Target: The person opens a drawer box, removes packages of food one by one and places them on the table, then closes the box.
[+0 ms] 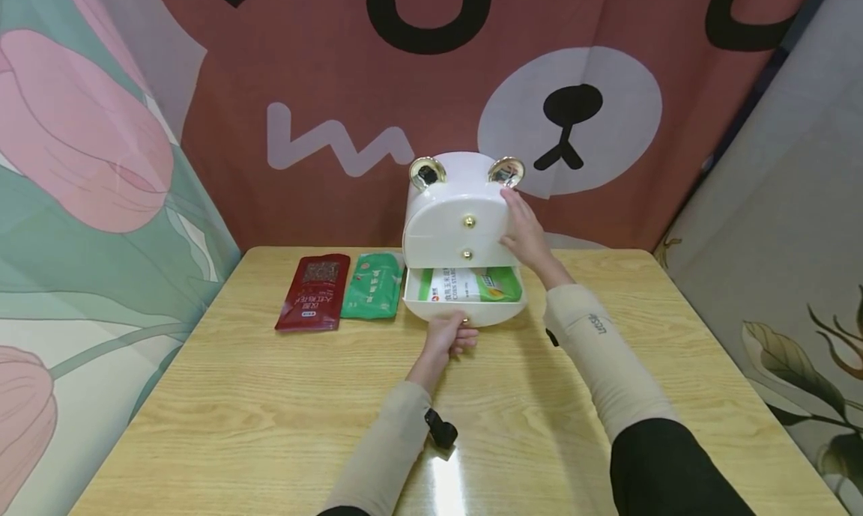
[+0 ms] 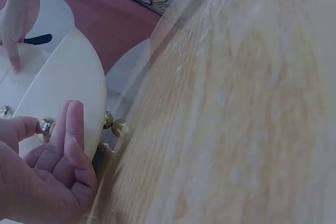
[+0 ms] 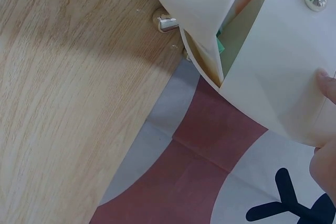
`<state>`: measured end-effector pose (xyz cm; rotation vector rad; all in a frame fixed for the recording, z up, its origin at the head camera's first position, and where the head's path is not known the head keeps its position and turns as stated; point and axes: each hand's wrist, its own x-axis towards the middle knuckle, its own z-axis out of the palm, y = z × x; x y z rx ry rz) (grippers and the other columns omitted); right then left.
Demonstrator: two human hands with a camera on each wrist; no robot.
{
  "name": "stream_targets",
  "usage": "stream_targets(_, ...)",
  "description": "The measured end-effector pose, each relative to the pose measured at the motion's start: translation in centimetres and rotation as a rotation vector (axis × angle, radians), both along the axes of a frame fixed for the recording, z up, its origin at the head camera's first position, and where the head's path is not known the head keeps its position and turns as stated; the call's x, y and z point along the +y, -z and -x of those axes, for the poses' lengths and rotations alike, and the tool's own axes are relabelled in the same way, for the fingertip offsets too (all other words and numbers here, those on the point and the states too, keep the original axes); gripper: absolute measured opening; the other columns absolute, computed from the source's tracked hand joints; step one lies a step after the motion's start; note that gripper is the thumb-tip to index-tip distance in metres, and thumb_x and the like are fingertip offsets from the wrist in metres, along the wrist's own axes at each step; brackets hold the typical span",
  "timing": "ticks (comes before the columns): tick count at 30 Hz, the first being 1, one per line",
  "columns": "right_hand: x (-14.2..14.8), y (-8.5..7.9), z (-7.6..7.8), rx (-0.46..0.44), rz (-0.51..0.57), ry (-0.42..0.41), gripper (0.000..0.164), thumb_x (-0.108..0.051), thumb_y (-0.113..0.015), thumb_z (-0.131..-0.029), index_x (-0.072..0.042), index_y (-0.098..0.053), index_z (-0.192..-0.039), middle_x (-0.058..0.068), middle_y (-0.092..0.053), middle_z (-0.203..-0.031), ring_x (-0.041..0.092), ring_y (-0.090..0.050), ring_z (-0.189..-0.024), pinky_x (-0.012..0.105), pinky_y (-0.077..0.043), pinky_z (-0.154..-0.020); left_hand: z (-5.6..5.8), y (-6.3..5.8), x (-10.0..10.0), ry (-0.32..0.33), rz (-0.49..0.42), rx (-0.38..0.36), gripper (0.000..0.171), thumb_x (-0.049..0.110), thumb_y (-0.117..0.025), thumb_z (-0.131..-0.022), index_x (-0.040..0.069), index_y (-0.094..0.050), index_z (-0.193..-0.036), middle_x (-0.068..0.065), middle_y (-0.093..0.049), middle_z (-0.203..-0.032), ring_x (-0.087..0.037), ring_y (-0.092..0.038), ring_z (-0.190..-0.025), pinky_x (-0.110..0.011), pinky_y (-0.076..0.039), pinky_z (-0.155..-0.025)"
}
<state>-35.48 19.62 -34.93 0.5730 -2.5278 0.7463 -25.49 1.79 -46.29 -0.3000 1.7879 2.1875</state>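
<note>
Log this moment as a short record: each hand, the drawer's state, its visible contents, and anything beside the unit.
Left hand: pinches gold knob of bottom drawer
Right hand: touches front of white drawer unit
Drawer state: open
Visible contents: green-and-white packet
Beside unit: dark red packet, green packet, on wooden table

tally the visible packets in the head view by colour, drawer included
Dark red packet: 1, on the table
Green packet: 1, on the table
Green-and-white packet: 1, in the open drawer
Total: 3 visible; anything underneath the drawer's packet would be hidden.
</note>
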Motion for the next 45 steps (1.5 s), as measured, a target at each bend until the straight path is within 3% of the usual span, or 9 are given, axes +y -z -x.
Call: stream_targets(45,-0.1,-0.2,-0.1,-0.004,-0.004,0.000,0.088,0.009,-0.070,-0.069,-0.003,-0.019,-0.140,0.014,-0.018,-0.145,0.028,-0.014,-0.132,0.037,-0.013,-0.105,-1.7,0.0,0.2,0.013,0.002,-0.007,0.024,0.016,-0.053,-0.082,-0.005,-0.061,-0.090,-0.015,-0.067,-0.074,-0.010,-0.060,-0.048,-0.015,-0.036,-0.037)
